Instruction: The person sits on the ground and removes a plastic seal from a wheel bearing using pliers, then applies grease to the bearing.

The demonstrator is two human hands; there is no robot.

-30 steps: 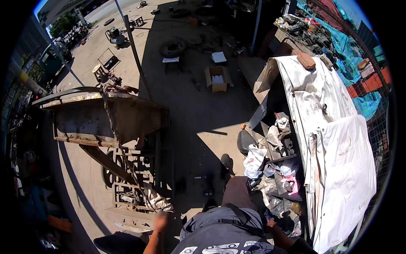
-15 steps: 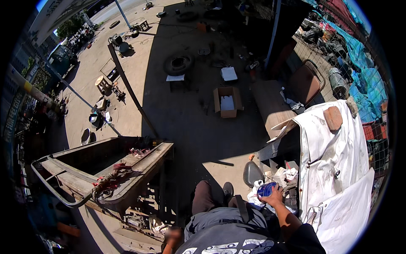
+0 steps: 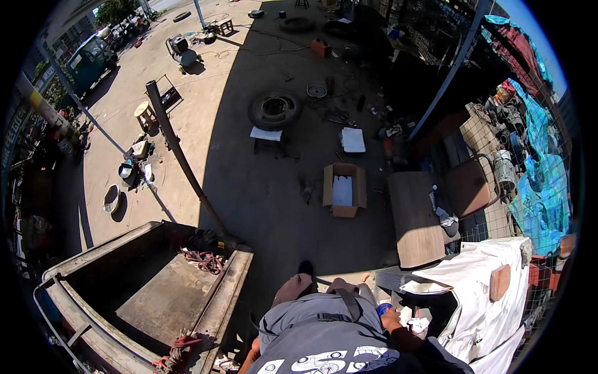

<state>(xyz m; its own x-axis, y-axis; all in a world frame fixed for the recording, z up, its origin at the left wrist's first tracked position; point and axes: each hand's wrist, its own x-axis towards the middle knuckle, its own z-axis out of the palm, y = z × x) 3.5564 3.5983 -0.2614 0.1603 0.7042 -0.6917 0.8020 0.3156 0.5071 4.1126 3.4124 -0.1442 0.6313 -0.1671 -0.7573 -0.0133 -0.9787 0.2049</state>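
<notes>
My right hand [image 3: 392,320] hangs low beside my right hip, its fingers wrapped round a blue can-like round container [image 3: 384,308]. Just right of it lie crumpled white scraps [image 3: 416,321] in a dark, cluttered space beside the white sheet [image 3: 483,293]. Of my left arm [image 3: 250,357], only a part shows at the lower edge, close to my side; the hand itself is out of the picture. The worn cart bed [image 3: 168,293] stands to my left, with red and pink cords on it.
Ahead, an open cardboard box [image 3: 346,210] sits on shaded ground, with a tyre [image 3: 275,109] beyond it. A brown board [image 3: 416,218] and a chair [image 3: 471,181] stand right, near a wire fence. A brick [image 3: 499,282] weighs down the sheet. A slanted metal post [image 3: 177,149] rises beside the cart.
My view has moved forward, so the box and tyre appear nearer and larger. My right hand, still holding the blue container, is now closer to my body. The left hand has left the picture.
</notes>
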